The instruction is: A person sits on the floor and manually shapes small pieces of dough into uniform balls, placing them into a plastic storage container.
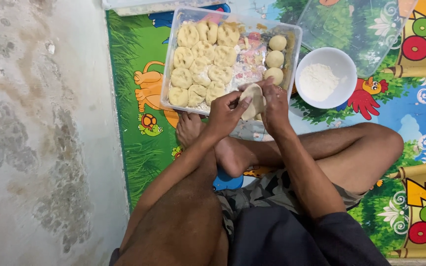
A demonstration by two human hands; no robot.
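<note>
I sit cross-legged on a colourful play mat. Both hands hold one pale piece of dough [252, 100] just over the near rim of a clear plastic container [167, 74]. My left hand [225, 114] grips its left side with the fingers curled over the edge. My right hand [274, 106] pinches its right side. Inside the container lie several flattened, dimpled dough pieces [198, 64] on the left and three round dough balls [275, 59] along the right wall.
A white bowl of flour [325, 77] stands right of the container. A clear plastic lid [356, 29] lies behind the bowl. Bare, stained concrete floor [40, 133] runs along the mat's left edge. My crossed legs and feet fill the lower middle.
</note>
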